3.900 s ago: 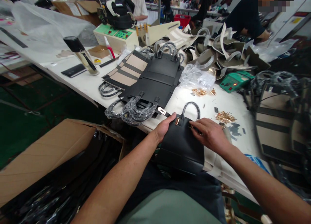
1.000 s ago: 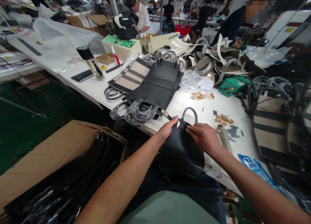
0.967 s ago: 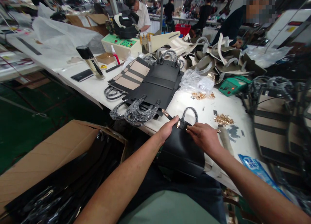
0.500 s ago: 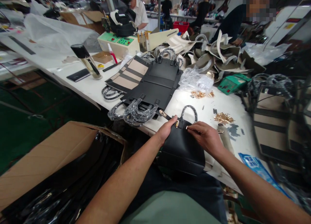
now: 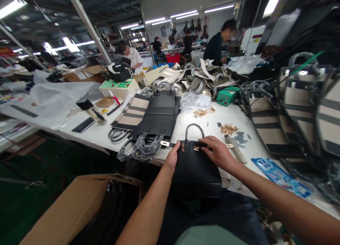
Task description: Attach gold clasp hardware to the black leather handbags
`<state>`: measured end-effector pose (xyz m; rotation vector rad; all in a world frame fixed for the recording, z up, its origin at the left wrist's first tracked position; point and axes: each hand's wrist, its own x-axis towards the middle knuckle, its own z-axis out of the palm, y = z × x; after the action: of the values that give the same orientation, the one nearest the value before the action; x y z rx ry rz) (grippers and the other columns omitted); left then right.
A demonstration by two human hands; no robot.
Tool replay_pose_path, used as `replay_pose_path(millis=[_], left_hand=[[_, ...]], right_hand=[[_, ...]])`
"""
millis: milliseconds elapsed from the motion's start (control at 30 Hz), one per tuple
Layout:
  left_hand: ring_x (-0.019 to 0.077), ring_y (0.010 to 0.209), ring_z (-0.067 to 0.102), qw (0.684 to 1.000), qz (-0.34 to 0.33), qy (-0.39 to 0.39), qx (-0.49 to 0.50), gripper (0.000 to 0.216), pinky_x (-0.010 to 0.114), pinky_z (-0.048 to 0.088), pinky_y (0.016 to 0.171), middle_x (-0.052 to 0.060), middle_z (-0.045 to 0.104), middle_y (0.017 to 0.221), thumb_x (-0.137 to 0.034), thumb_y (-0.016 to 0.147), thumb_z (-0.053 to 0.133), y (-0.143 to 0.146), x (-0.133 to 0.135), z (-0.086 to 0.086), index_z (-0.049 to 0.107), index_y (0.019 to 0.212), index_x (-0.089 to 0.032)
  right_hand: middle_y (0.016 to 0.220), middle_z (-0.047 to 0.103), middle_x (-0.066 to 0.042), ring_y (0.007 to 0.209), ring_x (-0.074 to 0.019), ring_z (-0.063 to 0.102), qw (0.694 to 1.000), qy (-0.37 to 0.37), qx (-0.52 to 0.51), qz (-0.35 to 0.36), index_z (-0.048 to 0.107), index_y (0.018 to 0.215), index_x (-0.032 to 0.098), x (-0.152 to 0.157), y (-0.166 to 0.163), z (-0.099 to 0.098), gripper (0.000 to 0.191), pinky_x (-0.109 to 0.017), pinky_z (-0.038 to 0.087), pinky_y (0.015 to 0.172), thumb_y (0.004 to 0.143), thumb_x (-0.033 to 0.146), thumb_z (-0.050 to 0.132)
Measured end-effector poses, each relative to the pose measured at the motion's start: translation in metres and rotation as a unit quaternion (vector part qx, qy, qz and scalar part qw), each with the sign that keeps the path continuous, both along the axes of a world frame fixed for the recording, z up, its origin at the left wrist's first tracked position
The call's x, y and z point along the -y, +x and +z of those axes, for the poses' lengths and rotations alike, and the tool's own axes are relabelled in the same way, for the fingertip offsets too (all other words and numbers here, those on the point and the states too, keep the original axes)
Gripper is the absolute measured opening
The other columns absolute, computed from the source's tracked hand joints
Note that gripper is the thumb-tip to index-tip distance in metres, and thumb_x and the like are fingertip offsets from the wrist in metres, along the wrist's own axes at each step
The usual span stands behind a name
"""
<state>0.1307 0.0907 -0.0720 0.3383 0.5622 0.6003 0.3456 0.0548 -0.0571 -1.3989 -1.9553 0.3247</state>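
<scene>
A black handbag (image 5: 197, 172) stands in front of me at the table edge, its wrapped handle (image 5: 194, 125) arching up behind the top. My left hand (image 5: 172, 159) grips the bag's upper left edge, thumb on the front. From that side a strap with a gold end plate (image 5: 165, 143) sticks out. My right hand (image 5: 219, 152) holds the upper right edge between thumb and fingers, beside a gold clasp plate (image 5: 196, 148) on the front. Another gold plate (image 5: 229, 146) shows past its knuckles. Part of the top edge is hidden behind my right fingers.
Black bag panels (image 5: 156, 112) with wrapped handles lie to the left. Small gold fittings (image 5: 228, 129) are heaped behind my right hand, near a green box (image 5: 227, 96). A blue packet (image 5: 281, 176) lies right. An open carton (image 5: 66, 202) stands lower left. A person works across the table.
My view has tilted up. My right fingers, earlier pinching a small shiny piece at the bag's front, now lie farther right at its edge; the gold plate there is uncovered.
</scene>
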Motion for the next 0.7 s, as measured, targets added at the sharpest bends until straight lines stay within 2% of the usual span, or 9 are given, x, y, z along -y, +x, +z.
replay_pose_path(millis=[100,167,233,267,367,433,567,633,700], left_hand=[[0.0317,0.098,0.072,0.999,-0.018,0.025,0.032,0.064,0.045,0.051,0.095,0.018,0.075,0.099,-0.060,0.094,0.043,-0.002,0.012,0.006,0.065,0.123,-0.008],[0.0332,0.103,0.070,0.998,-0.027,0.037,0.046,0.068,0.046,0.049,0.099,0.019,0.074,0.104,-0.063,0.093,0.042,-0.003,0.020,0.012,0.063,0.126,-0.008],[0.0341,0.108,0.068,0.997,-0.027,0.051,0.052,0.069,0.047,0.047,0.101,0.019,0.073,0.107,-0.064,0.093,0.041,-0.005,0.027,0.020,0.062,0.128,-0.008],[0.0344,0.110,0.067,0.997,-0.024,0.059,0.053,0.069,0.048,0.046,0.103,0.019,0.073,0.109,-0.064,0.093,0.041,-0.005,0.031,0.024,0.061,0.129,-0.008],[0.0348,0.115,0.064,0.996,-0.008,0.076,0.055,0.067,0.049,0.041,0.107,0.018,0.072,0.115,-0.061,0.095,0.040,-0.008,0.041,0.038,0.058,0.134,-0.009],[0.0356,0.118,0.062,0.995,0.006,0.082,0.061,0.067,0.050,0.038,0.110,0.019,0.070,0.119,-0.059,0.095,0.041,-0.010,0.047,0.046,0.056,0.136,-0.008],[0.0368,0.122,0.060,0.993,0.018,0.095,0.072,0.067,0.052,0.034,0.113,0.019,0.068,0.123,-0.057,0.096,0.042,-0.018,0.054,0.053,0.054,0.138,-0.007],[0.0370,0.123,0.059,0.992,0.019,0.100,0.069,0.067,0.053,0.033,0.113,0.019,0.068,0.124,-0.057,0.096,0.042,-0.022,0.054,0.051,0.053,0.139,-0.007],[0.0368,0.123,0.059,0.992,0.029,0.104,0.063,0.066,0.054,0.033,0.113,0.018,0.068,0.125,-0.056,0.095,0.042,-0.024,0.052,0.047,0.053,0.139,-0.008]], right_hand=[[0.131,0.059,-0.010,0.124,-0.0294,0.053,0.998,0.042,-0.002,-0.045,0.058,0.132,0.028,0.009,0.001,0.006,0.045,-0.049,0.046,0.103,0.088,0.027,0.066],[0.146,0.048,-0.012,0.131,-0.0321,0.048,0.998,0.023,-0.011,-0.064,0.049,0.141,0.028,0.014,0.000,0.010,0.061,-0.050,0.048,0.102,0.084,0.031,0.071],[0.154,0.038,-0.012,0.127,-0.0308,0.053,0.996,-0.019,-0.041,-0.071,0.040,0.147,0.030,0.019,-0.002,0.016,0.071,-0.045,0.054,0.095,0.084,0.035,0.071],[0.154,0.038,-0.011,0.121,-0.0288,0.057,0.995,-0.037,-0.058,-0.071,0.036,0.149,0.031,0.022,-0.004,0.019,0.074,-0.043,0.056,0.091,0.084,0.036,0.071],[0.145,0.049,-0.007,0.106,-0.0253,0.065,0.993,-0.048,-0.078,-0.070,0.031,0.151,0.036,0.030,-0.010,0.031,0.077,-0.042,0.057,0.087,0.084,0.036,0.070],[0.140,0.054,-0.005,0.108,-0.0267,0.064,0.994,-0.027,-0.077,-0.075,0.033,0.151,0.036,0.037,-0.015,0.039,0.077,-0.044,0.056,0.090,0.083,0.036,0.071],[0.143,0.052,-0.006,0.128,-0.0280,0.053,0.992,0.068,-0.089,-0.058,0.039,0.148,0.033,0.050,-0.019,0.053,0.070,-0.047,0.045,0.108,0.085,0.033,0.070],[0.143,0.052,-0.007,0.132,-0.0277,0.048,0.988,0.121,-0.081,-0.056,0.046,0.143,0.031,0.055,-0.017,0.057,0.059,-0.048,0.041,0.111,0.088,0.029,0.067],[0.139,0.055,-0.008,0.127,-0.0283,0.052,0.984,0.158,-0.051,-0.059,0.057,0.132,0.029,0.057,-0.015,0.060,0.045,-0.049,0.043,0.107,0.089,0.027,0.066]])
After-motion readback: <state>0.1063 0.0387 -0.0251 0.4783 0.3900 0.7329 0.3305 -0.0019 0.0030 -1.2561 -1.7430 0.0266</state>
